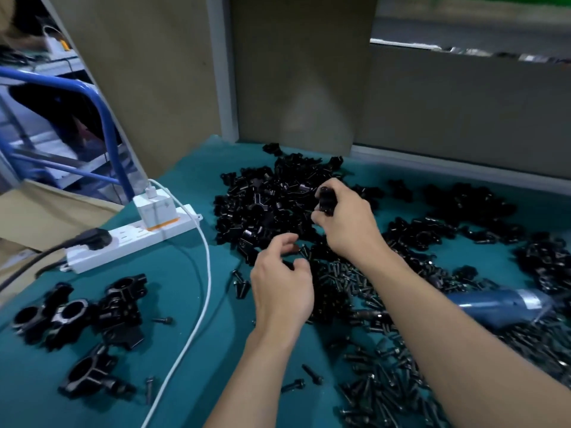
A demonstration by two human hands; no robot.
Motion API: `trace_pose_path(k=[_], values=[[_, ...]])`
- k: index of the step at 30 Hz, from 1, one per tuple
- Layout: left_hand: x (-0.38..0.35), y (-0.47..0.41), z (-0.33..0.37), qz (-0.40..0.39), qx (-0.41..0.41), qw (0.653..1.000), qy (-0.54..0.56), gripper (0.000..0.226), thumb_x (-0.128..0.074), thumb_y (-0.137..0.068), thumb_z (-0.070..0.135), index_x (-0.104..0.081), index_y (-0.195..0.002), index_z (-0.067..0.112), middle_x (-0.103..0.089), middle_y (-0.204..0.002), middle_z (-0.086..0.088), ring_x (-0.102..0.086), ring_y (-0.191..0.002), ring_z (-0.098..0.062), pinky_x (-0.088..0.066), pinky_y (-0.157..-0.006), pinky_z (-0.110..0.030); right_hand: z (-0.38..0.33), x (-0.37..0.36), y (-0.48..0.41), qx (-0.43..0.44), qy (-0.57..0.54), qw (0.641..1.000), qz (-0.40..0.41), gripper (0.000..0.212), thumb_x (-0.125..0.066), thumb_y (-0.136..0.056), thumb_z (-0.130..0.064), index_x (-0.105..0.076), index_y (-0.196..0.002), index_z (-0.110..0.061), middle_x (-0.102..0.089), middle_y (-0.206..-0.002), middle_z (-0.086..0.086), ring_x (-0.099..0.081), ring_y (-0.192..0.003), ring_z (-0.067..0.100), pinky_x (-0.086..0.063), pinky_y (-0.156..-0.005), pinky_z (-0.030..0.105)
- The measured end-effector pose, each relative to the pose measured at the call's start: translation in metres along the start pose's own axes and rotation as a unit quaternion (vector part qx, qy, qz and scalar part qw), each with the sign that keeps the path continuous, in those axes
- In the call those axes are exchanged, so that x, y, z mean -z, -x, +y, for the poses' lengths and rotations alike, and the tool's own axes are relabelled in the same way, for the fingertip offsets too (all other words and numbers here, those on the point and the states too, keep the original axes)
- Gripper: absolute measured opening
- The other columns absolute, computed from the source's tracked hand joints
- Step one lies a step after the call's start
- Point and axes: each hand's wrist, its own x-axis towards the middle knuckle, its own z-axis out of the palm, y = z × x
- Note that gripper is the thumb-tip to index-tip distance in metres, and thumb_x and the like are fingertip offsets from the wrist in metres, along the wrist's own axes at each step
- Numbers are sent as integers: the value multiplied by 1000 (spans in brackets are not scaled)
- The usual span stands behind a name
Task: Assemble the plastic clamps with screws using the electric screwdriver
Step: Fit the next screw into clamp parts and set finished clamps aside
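- Right hand: fingers and thumb curled round a black clamp part, held just above the pile. Only the part's top and one side show; the palm hides the rest.
- Left hand: lower and nearer, seen from the back. Index and thumb are bent with a gap between them, and something small and dark sits in that gap — cannot tell whether it is pinched or just lies on the mat behind. The other fingers are hidden.
- Pile: loose black clamp halves heaped at mid-mat, single pieces hard to separate. More heaps lie to the right, the farthest cut off by the frame edge.
- Screws: a dense black spread under and beside the right forearm, blurred toward the lower right. A few strays lie on bare mat.
- Screwdriver: blue body lying on the screws at right, motion-blurred; the forearm covers its bit end.
- Clamps: joined ones grouped at the left, smeared.
- Strip: white, with a charger plugged in; its cable runs off the bottom edge.
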Motion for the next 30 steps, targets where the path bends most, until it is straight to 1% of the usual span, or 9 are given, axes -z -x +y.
trace_pose_path(k=[4, 9, 11, 15, 17, 20, 26, 28, 30], values=[[4, 23, 15, -31, -196, 980, 4, 47, -62, -89, 20, -63, -132, 37, -60, -122, 26, -56, -121, 3, -38, -101, -9, 4, 31, 49, -3, -280, 960, 32, 34, -66, -93, 2, -59, -99, -30, -74, -87, -3, -67, -80, 12, -55, -76, 28], [-13, 53, 28, -136, -289, 947, -43, 57, -59, -95, 35, -39, -146, 51, -50, -141, 34, -53, -123, 7, -37, -99, -2, 25, 59, 105, -117, -679, 725, -7, 30, -67, -77, 3, -60, -97, -17, -74, -101, 11, -73, -84, 22, -62, -73, 36], [-22, 58, 26, -174, -261, 949, -32, 54, -61, -101, 29, -39, -141, 59, -59, -132, 33, -58, -116, 9, -43, -93, -3, 33, 59, 118, -156, -706, 690, 10, 22, -63, -83, 1, -60, -97, -14, -75, -109, 15, -74, -90, 25, -63, -74, 38], [-29, 47, 21, -187, -84, 978, 44, 54, -77, -93, 17, -53, -113, 61, -76, -92, 23, -73, -86, 4, -60, -80, -25, 42, 52, 128, -176, -552, 813, 66, 14, -60, -100, -3, -68, -94, -12, -78, -107, 10, -72, -93, 20, -59, -78, 34], [-26, 39, 19, -159, -45, 982, 93, 45, -81, -89, 17, -62, -107, 54, -78, -93, 16, -75, -83, -3, -63, -79, -38, 42, 53, 122, -163, -444, 878, 71, 3, -68, -97, -10, -69, -94, -10, -78, -88, 5, -72, -75, 17, -55, -63, 24], [-19, 30, 15, -80, -29, 985, 147, 27, -76, -94, 26, -67, -108, 47, -74, -102, 25, -70, -96, 5, -55, -89, -27, 36, 53, 88, -173, -336, 925, 33, 7, -75, -91, -11, -68, -91, -10, -68, -62, -1, -62, -54, 13, -47, -48, 20], [-12, 15, 11, 11, 16, 993, 118, 9, -63, -102, 37, -63, -106, 45, -67, -101, 23, -56, -91, 20, -41, -74, -15, 10, 37, -11, -246, -492, 835, -18, 32, -68, -91, 8, -60, -122, 6, -67, -97, 15, -73, -62, 18, -63, -62, 28], [-10, 12, 9, 13, 37, 994, 106, 11, -64, -101, 35, -62, -104, 45, -66, -100, 22, -54, -89, 22, -41, -72, -16, 17, 26, -27, -225, -242, 944, -25, 43, -68, -88, 4, -63, -131, -3, -68, -98, 8, -76, -77, 21, -65, -80, 39], [-11, 8, 7, 10, 54, 993, 106, 15, -66, -100, 30, -62, -103, 44, -67, -100, 22, -55, -89, 22, -41, -71, -15, 18, 18, -34, -166, 36, 985, -22, 27, -66, -89, -6, -75, -113, -14, -72, -100, 6, -71, -85, 23, -63, -85, 37]])
